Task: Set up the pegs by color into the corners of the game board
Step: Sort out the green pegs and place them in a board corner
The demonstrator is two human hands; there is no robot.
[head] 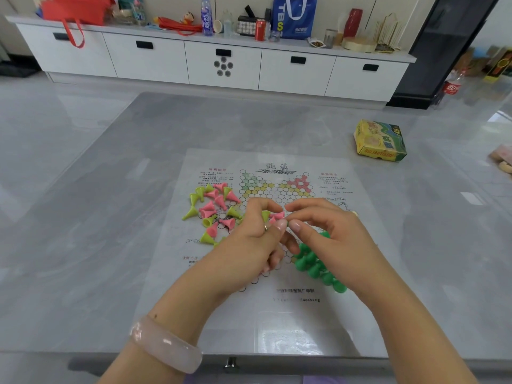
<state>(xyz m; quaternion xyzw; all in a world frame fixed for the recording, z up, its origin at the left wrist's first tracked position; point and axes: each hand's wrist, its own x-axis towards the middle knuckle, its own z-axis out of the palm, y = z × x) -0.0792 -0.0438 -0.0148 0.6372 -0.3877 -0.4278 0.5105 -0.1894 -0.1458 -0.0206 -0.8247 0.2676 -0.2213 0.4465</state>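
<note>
over the middle of the game board (277,322), a printed sheet lying flat on the grey table (83,217), we have both hands close together, fingertips almost meeting. our left hand (249,245) is curled round a small clutch of pegs, with pink pegs (277,216) and a bit of yellow-green showing between its thumb and fingers; how many it holds we cannot tell. our right hand (329,242) has thumb and forefinger drawn together at those same pegs, seemingly pinching one, though the contact itself is too small to make out. by our reckoning one colour is done: the dark green pegs (315,266) stand upright and packed together in the near right corner, partly hidden under our right hand. the rest is still ahead of us. a loose pile of pink and yellow-green pegs (213,210) lies tipped over and mixed on the left part of the sheet, beside the printed star. the far green corner (249,180) and far pink corner (300,182) of the star show bare printed circles, no pegs. a yellow-green box (381,141) sits well apart at the far right.
</note>
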